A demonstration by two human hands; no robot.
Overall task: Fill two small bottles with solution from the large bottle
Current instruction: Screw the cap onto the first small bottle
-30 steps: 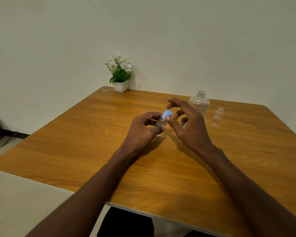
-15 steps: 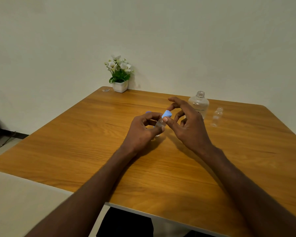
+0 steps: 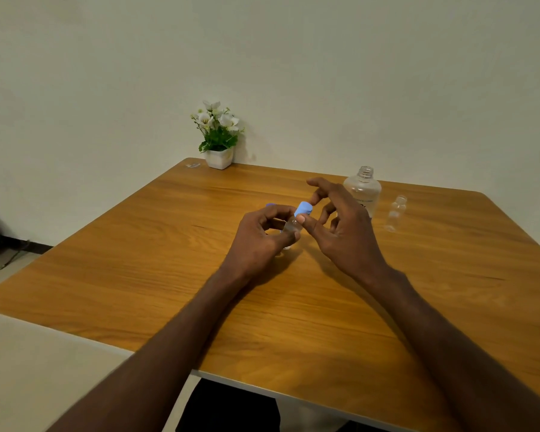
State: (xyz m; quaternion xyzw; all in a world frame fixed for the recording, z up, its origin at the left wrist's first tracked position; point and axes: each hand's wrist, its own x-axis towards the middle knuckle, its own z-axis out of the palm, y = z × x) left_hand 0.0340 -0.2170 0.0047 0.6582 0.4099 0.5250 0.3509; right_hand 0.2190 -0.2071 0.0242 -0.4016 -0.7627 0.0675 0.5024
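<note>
Held in our left hand point(image 3: 256, 241), the small clear bottle point(image 3: 290, 227) sits tilted above the middle of the tabletop point(image 3: 138, 260), our fingers curled round its body in a narrow grip. Our right hand point(image 3: 340, 232) pinches the blue cap point(image 3: 304, 209) on the bottle's neck between the thumb and, as far as we can tell, a finger behind it; the index finger arches free above and the remaining fingers curl loosely.

Compared with half a second ago, we see little change: both hands remain at the same spot, the left hand keeps its hold, and the right thumb has crept slightly along the cap's lower edge.

Both forearms reach in from the near edge and converge at the bottle. Behind the right hand stands the large bottle point(image 3: 363, 188), uncapped and upright; just beside it to the right stands a second small bottle point(image 3: 396, 213), also uncapped.

A second bluish object point(image 3: 270, 205) peeks out behind the left fingers; we cannot identify it. Most of the held bottle is covered by the hands, so its fill level is not visible. A potted plant point(image 3: 219, 135) stands at the far corner
</note>
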